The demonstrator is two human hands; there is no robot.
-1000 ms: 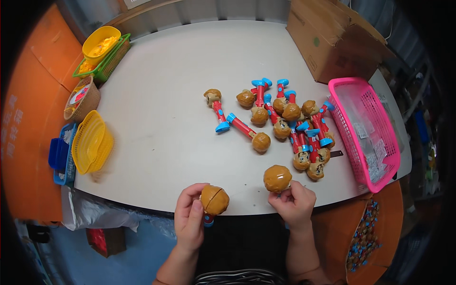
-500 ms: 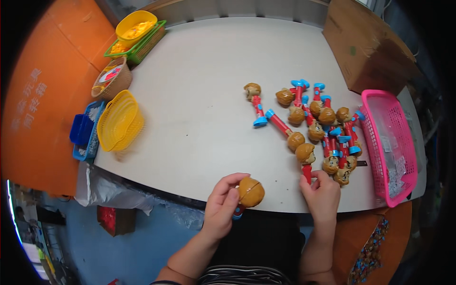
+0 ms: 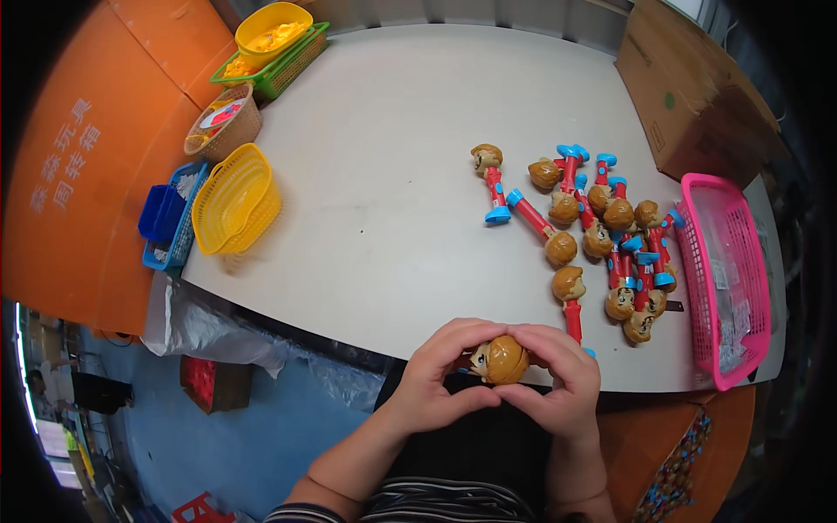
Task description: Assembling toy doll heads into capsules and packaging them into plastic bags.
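A toy figure with a glossy brown-haired head (image 3: 506, 360) is between my two hands, over the table's near edge. My left hand (image 3: 436, 383) closes round the face side, and my right hand (image 3: 562, 376) curls round the other side with its fingertips on the hair. A dark seam line runs across the hair. The figure's body is mostly hidden by my hands. Just beyond my right hand lies another toy figure (image 3: 572, 318) with a red body. Several more such figures (image 3: 562, 248), with red bodies and blue feet, lie in a loose group on the right.
A pink basket (image 3: 697, 288) holding clear bags stands at the right, with a cardboard box (image 3: 697, 96) behind it. Along the left edge are a yellow basket (image 3: 235, 205), a blue basket (image 3: 183, 240), a tan basket (image 3: 235, 131) and a green basket (image 3: 292, 70).
My right hand has let go of the figure on the table and moved left onto the held one. The held figure has turned, its face now toward the left. The view has shifted slightly.
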